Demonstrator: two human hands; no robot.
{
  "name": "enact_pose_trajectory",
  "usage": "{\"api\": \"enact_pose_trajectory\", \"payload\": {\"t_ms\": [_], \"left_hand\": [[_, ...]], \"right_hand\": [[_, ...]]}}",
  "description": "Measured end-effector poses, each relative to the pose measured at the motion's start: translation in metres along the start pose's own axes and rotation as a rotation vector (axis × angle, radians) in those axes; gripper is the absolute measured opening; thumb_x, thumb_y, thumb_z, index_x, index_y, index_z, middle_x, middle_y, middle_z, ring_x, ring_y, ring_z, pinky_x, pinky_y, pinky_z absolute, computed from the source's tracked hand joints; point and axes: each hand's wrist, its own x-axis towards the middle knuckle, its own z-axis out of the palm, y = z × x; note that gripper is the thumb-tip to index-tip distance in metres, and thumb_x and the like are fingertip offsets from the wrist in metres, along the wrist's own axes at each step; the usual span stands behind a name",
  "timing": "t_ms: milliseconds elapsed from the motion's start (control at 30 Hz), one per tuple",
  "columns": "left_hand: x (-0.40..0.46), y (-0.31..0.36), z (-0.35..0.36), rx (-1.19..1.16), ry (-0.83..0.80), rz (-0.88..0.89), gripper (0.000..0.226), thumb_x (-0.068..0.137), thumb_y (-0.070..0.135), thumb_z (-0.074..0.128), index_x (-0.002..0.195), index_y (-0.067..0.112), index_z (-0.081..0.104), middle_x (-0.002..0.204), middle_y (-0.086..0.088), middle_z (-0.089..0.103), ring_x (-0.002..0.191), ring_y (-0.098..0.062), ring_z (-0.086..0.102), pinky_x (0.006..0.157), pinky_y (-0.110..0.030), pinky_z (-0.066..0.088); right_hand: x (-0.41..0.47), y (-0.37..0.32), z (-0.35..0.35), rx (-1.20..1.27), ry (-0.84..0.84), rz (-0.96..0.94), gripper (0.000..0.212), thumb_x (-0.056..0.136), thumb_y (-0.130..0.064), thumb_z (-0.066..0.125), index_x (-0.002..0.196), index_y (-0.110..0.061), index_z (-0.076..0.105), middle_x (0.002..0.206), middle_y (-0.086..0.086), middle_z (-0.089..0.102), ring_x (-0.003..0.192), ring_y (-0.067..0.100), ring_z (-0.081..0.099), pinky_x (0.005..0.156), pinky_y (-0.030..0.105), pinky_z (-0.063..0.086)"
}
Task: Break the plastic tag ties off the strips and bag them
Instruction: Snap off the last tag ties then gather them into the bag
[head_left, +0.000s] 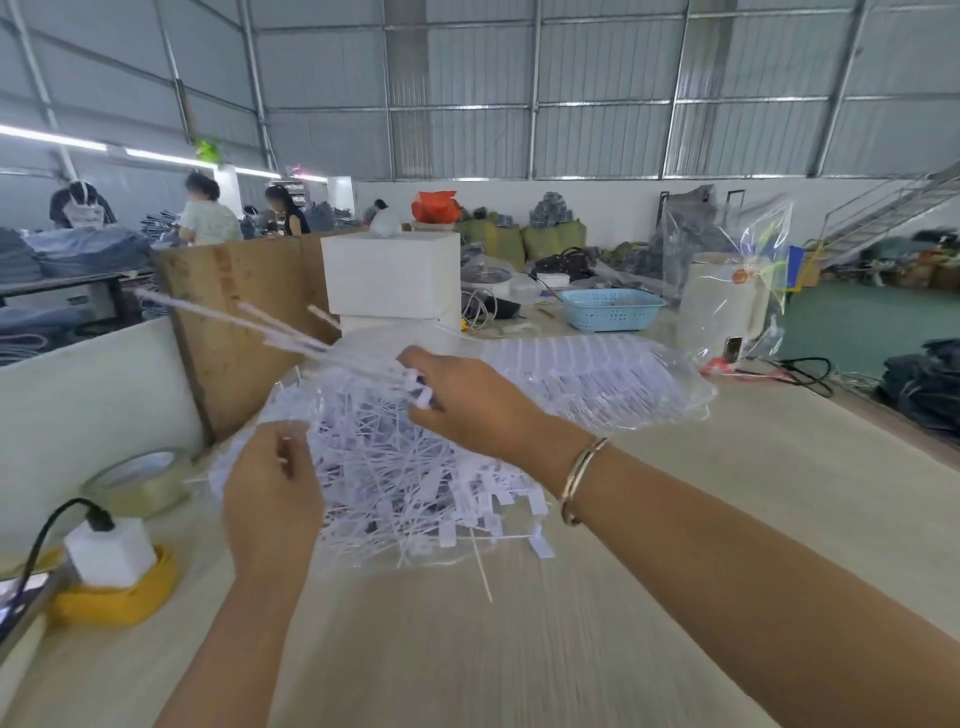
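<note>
White plastic tag ties (395, 467) lie heaped mid-table inside an open clear bag (613, 384). The right hand (467, 400) pinches a bunch of strips (270, 322) that fan up-left; the left hand (270, 493) curls on the bag's near edge. Bare wooden table (727, 519) stretches right and toward the viewer; a tape roll (137, 480) and charger (106, 551) crowd the left edge. No writing is legible.

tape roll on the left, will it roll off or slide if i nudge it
The tape roll lies flat on the table, so it probably slides rather than rolls. It looks like a thin clear ring with an open core, so likely light and easy to shift. The loose tie pile beside it might catch it.
</note>
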Motion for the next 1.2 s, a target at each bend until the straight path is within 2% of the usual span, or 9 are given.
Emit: {"api": "enact_pose_trajectory", "payload": {"t_ms": [200, 433, 567, 733, 900, 967, 1033, 1100, 1200], "left_hand": [[0.018, 0.005, 0.001, -0.434, -0.050, -0.117, 0.011, 0.096, 0.018, 0.051, 0.093, 0.022, 0.061, 0.063, 0.004, 0.048, 0.055, -0.008, 0.047, 0.056, -0.028, 0.042], [0.021, 0.012, -0.011, -0.620, 0.025, -0.224, 0.017, 0.089, 0.040, 0.053, 0.081, 0.038, 0.067, 0.052, 0.016, 0.051, 0.050, -0.001, 0.043, 0.053, -0.026, 0.035], [0.015, 0.026, 0.000, -0.404, -0.028, 0.060, 0.013, 0.091, 0.033, 0.055, 0.086, 0.034, 0.066, 0.064, 0.021, 0.061, 0.062, 0.006, 0.053, 0.059, -0.006, 0.038], [-0.009, 0.012, 0.014, -0.050, -0.287, 0.378, 0.021, 0.086, 0.037, 0.053, 0.073, 0.026, 0.065, 0.042, 0.003, 0.038, 0.043, -0.013, 0.040, 0.043, -0.023, 0.032], [-0.017, -0.008, 0.021, 0.313, -0.457, 0.287, 0.019, 0.092, 0.036, 0.050, 0.087, 0.025, 0.064, 0.046, 0.006, 0.042, 0.044, -0.007, 0.043, 0.043, -0.023, 0.032], [-0.019, -0.009, 0.021, 0.399, -0.489, 0.242, 0.020, 0.094, 0.037, 0.045, 0.088, 0.027, 0.062, 0.054, 0.006, 0.051, 0.050, -0.011, 0.049, 0.046, -0.024, 0.038], [-0.019, -0.011, 0.020, 0.481, -0.539, 0.201, 0.021, 0.095, 0.036, 0.041, 0.083, 0.028, 0.056, 0.059, 0.007, 0.054, 0.054, -0.012, 0.053, 0.051, -0.026, 0.047], [-0.020, -0.012, 0.019, 0.532, -0.564, 0.187, 0.020, 0.096, 0.035, 0.039, 0.080, 0.028, 0.050, 0.059, 0.007, 0.052, 0.055, -0.012, 0.051, 0.052, -0.026, 0.046], [-0.021, -0.011, 0.019, 0.547, -0.563, 0.192, 0.019, 0.096, 0.033, 0.041, 0.083, 0.028, 0.053, 0.061, 0.007, 0.053, 0.054, -0.011, 0.049, 0.051, -0.026, 0.044]], "right_hand": [[-0.004, 0.016, 0.052, -0.185, -0.024, -0.196, 0.034, 0.066, 0.010, 0.068, 0.100, 0.007, 0.063, 0.082, 0.024, 0.064, 0.074, 0.037, 0.060, 0.071, 0.042, 0.045], [0.016, 0.083, 0.074, -0.623, -0.270, 0.009, 0.046, 0.088, -0.017, 0.056, 0.131, -0.012, 0.042, 0.119, 0.011, 0.057, 0.111, 0.031, 0.052, 0.093, 0.040, 0.035], [0.038, 0.072, 0.096, -0.639, -0.244, 0.016, 0.039, 0.089, -0.017, 0.050, 0.126, -0.008, 0.043, 0.116, 0.014, 0.057, 0.108, 0.033, 0.053, 0.090, 0.043, 0.036], [0.047, 0.067, 0.121, -0.463, -0.275, 0.153, 0.052, 0.091, -0.034, 0.046, 0.135, -0.009, 0.034, 0.138, 0.013, 0.041, 0.130, 0.029, 0.036, 0.111, 0.042, 0.020], [0.045, 0.056, 0.102, 0.055, -0.378, 0.260, 0.071, 0.080, -0.030, 0.070, 0.139, -0.015, 0.034, 0.139, 0.008, 0.042, 0.129, 0.022, 0.035, 0.114, 0.048, 0.010], [0.036, 0.059, 0.086, 0.107, -0.479, 0.245, 0.081, 0.082, -0.032, 0.069, 0.145, -0.015, 0.023, 0.151, 0.007, 0.023, 0.141, 0.020, 0.013, 0.117, 0.040, -0.002], [0.022, 0.064, 0.065, 0.171, -0.463, 0.217, 0.073, 0.087, -0.024, 0.064, 0.147, -0.015, 0.022, 0.156, 0.005, 0.011, 0.144, 0.016, 0.003, 0.111, 0.023, 0.001], [0.001, 0.068, 0.042, 0.176, -0.363, 0.190, 0.049, 0.091, -0.005, 0.055, 0.137, -0.009, 0.042, 0.151, 0.009, 0.028, 0.141, 0.019, 0.019, 0.107, 0.015, 0.011], [-0.047, 0.071, 0.013, 0.117, -0.183, 0.139, 0.035, 0.083, 0.011, 0.045, 0.100, -0.006, 0.070, 0.113, 0.010, 0.063, 0.112, 0.023, 0.053, 0.097, 0.023, 0.035]]}}
